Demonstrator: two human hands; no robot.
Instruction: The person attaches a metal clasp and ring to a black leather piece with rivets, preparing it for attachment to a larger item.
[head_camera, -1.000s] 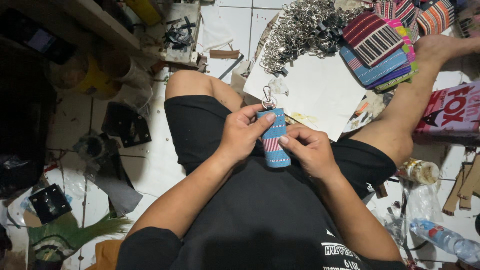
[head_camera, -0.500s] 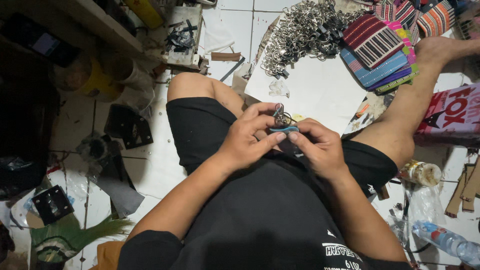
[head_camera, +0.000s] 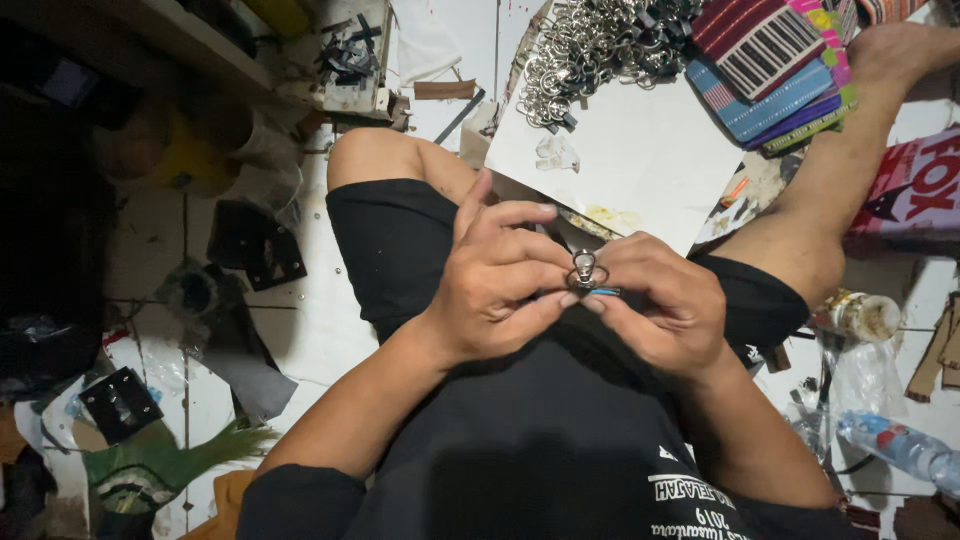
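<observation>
Over my lap, my left hand (head_camera: 495, 285) and my right hand (head_camera: 660, 305) meet around a small metal key ring clasp (head_camera: 585, 270). Both pinch it between thumb and fingers. A thin blue edge of a woven fabric pouch (head_camera: 603, 292) shows under the clasp, mostly hidden inside my right hand. I sit on the floor in black shorts and a black shirt, knees spread apart.
A white board (head_camera: 650, 150) lies ahead of my knees, with a pile of metal key rings (head_camera: 600, 45) and a stack of striped woven pouches (head_camera: 770, 60) on it. A plastic bottle (head_camera: 895, 445) and a jar (head_camera: 860, 315) lie at right. Clutter and black scraps cover the tiled floor at left.
The striped pouch was held upright and fully visible a second ago; it has since been turned edge-on and closed into my hands, with the ring clasp now on top.
</observation>
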